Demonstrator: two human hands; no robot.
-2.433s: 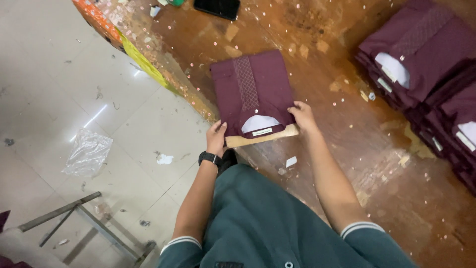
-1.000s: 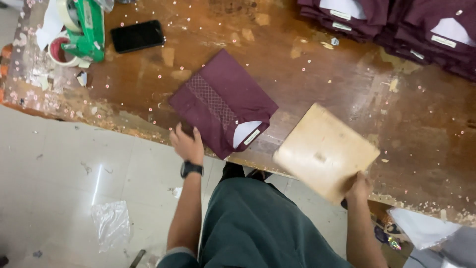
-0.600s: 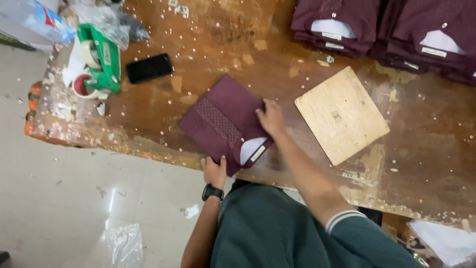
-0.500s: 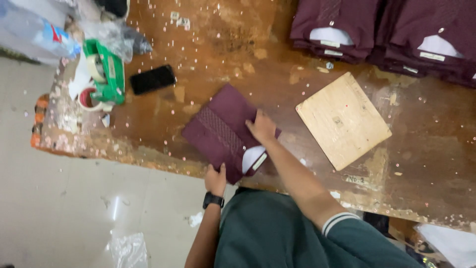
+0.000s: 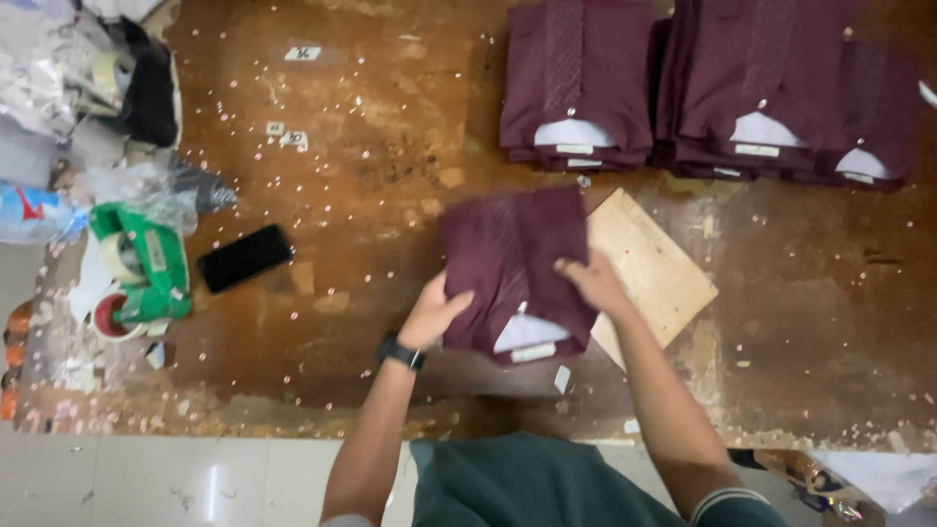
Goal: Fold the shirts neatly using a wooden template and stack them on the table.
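Change: half a second ago the folded shirt (image 5: 514, 270) lay tilted on the table with the right hand flat on it; now both hands hold it squared up, partly over the board
Left hand (image 5: 436, 312): closed on the shirt's left edge, thumb on top, black watch at the wrist
Right hand (image 5: 591, 281): fingers curled over the shirt's right edge, gripping it
Shirt: maroon cloth, soft, folded to a rectangle, woven strip down the middle, white insert at the collar end nearest the person
Board (image 5: 652, 273): pale flat square of wood, just right of the shirt and partly under it
Table (image 5: 371, 176): worn brown wood, scuffed, speckled with paper bits
Phone (image 5: 245, 258): black slab, left
Tape dispenser (image 5: 146, 263): green plastic, far left
Shirt stacks (image 5: 703, 88): same maroon, at the far edge
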